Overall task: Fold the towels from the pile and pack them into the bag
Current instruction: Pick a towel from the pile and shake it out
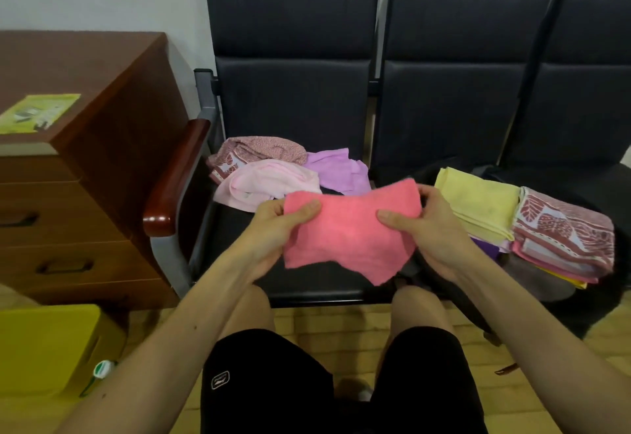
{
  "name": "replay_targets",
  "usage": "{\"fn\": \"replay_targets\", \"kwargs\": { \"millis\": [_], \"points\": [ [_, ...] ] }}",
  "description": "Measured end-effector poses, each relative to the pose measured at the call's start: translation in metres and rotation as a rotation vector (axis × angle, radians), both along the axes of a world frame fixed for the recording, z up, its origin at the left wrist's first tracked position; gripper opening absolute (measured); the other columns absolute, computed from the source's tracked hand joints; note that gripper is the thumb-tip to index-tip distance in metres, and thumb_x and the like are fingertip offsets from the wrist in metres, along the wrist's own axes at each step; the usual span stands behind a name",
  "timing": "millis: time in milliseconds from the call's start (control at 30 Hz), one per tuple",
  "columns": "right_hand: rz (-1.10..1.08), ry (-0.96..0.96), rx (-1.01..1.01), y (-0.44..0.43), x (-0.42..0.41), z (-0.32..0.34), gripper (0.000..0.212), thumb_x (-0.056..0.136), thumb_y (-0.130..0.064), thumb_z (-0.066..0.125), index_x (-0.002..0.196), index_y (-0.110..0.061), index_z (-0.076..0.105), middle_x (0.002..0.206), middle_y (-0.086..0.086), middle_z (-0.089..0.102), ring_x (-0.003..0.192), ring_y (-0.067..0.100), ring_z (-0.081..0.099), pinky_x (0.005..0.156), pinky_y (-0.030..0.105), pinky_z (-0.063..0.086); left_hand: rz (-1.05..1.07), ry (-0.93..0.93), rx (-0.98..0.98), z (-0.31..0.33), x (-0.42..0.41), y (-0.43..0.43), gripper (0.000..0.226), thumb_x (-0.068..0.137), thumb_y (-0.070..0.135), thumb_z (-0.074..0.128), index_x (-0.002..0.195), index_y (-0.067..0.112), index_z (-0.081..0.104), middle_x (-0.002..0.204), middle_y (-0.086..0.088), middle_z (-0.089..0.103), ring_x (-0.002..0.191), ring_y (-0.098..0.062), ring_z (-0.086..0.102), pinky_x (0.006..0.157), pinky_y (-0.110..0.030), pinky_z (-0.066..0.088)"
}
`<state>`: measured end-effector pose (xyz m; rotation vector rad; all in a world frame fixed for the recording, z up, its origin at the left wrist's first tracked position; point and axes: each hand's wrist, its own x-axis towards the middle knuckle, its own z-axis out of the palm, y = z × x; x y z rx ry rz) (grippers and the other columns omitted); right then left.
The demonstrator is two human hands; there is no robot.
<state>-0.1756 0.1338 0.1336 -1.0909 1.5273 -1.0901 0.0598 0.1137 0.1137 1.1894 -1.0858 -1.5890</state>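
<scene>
Gripping the coral towel (348,232) by its opposite side edges with the left hand (273,225) and right hand (430,228), thumbs on top and fingers curled beneath, stretched flat above the knees and over the front edge of the black seat (324,292). Behind the towel, a strip of bare cushion, hemmed on the left by the wooden armrest (174,177). Farther back, heaped loose at the seat's rear, the unfolded pile (269,174); stacked on the next seat to the right, a folded yellow towel (478,201) and patterned towel (563,232), touching.
</scene>
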Motion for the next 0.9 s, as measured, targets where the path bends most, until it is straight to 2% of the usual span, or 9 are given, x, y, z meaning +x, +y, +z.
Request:
{"fn": "replay_targets", "kwargs": {
  "millis": [67,167,267,367,500,633,700,800,900],
  "points": [
    [-0.028,0.091,-0.061,-0.005,0.003,0.01,0.083,0.069,-0.02,0.087,0.135,-0.016,0.037,0.112,-0.003,0.055,0.098,0.012,0.06,0.076,0.029,0.055,0.019,0.01,-0.064,0.015,0.0,-0.005,0.033,0.071,0.031,0.075,0.094,0.006,0.074,0.093,-0.008,0.076,0.089,-0.022,0.07,0.079,-0.034,0.057],
    [0.005,0.13,-0.084,-0.013,0.002,0.026,0.073,0.075,-0.022,0.084,0.131,-0.024,0.038,0.099,0.003,0.06,0.085,0.013,0.064,0.063,0.022,0.052,0.052,-0.021,-0.136,0.033,0.0,-0.01,0.032,0.071,0.031,0.074,0.093,0.008,0.072,0.093,-0.006,0.074,0.09,-0.021,0.069,0.08,-0.033,0.057],
    [0.186,0.058,0.024,-0.025,-0.005,0.048,0.065,0.075,-0.021,0.083,0.131,-0.018,0.05,0.103,0.01,0.068,0.089,0.02,0.071,0.07,0.03,0.058,0.074,-0.072,-0.19,0.049,0.002,-0.017,0.036,0.072,0.036,0.074,0.097,0.01,0.072,0.103,-0.006,0.073,0.1,-0.023,0.068,0.087,-0.037,0.055],
    [0.353,0.049,0.031,-0.033,-0.012,0.068,0.041,0.074,-0.009,0.081,0.112,-0.013,0.067,0.097,0.007,0.074,0.087,0.018,0.073,0.075,0.031,0.061,0.085,-0.117,-0.23,0.064,0.007,-0.024,0.023,0.083,0.032,0.072,0.098,0.015,0.072,0.099,0.004,0.074,0.098,-0.016,0.069,0.082,-0.032,0.053],
    [0.394,0.311,-0.123,-0.037,-0.012,0.088,0.043,0.071,-0.004,0.084,0.112,-0.009,0.072,0.096,0.006,0.076,0.09,0.018,0.074,0.078,0.029,0.061,0.062,-0.17,-0.287,0.079,0.013,-0.03,0.012,0.089,0.028,0.068,0.095,0.019,0.073,0.091,0.01,0.076,0.089,-0.009,0.071,0.078,-0.034,0.054],
    [0.314,0.564,-0.294,-0.041,-0.01,0.102,0.037,0.074,-0.015,0.085,0.109,-0.013,0.075,0.096,-0.002,0.074,0.09,0.014,0.072,0.084,0.034,0.06,0.07,-0.177,-0.378,0.085,0.015,-0.032,0.009,0.091,0.019,0.067,0.098,0.017,0.072,0.091,0.007,0.077,0.09,-0.009,0.073,0.067,-0.02,0.057],
    [0.296,0.638,-0.34,-0.04,-0.01,0.107,0.034,0.075,-0.021,0.085,0.108,-0.016,0.075,0.096,-0.004,0.073,0.089,0.013,0.07,0.086,0.038,0.059,0.085,-0.189,-0.417,0.086,0.015,-0.032,0.01,0.09,0.02,0.068,0.099,0.018,0.072,0.094,0.006,0.076,0.091,-0.009,0.073,0.068,-0.018,0.057],
    [0.267,0.73,-0.379,-0.038,-0.01,0.111,0.036,0.075,-0.026,0.085,0.107,-0.015,0.074,0.096,-0.004,0.072,0.086,0.011,0.067,0.082,0.035,0.058,0.105,-0.223,-0.458,0.089,0.016,-0.032,0.01,0.089,0.022,0.069,0.098,0.02,0.073,0.095,0.007,0.075,0.088,-0.005,0.072,0.068,-0.017,0.056],
    [0.216,0.816,-0.414,-0.036,-0.014,0.113,0.035,0.075,-0.029,0.084,0.106,-0.015,0.075,0.094,-0.002,0.07,0.081,0.011,0.063,0.071,0.028,0.05,0.118,-0.29,-0.529,0.092,0.015,-0.03,0.014,0.088,0.019,0.07,0.102,0.017,0.073,0.091,0.008,0.073,0.08,-0.001,0.072,0.063,-0.014,0.054]
  ]
}}
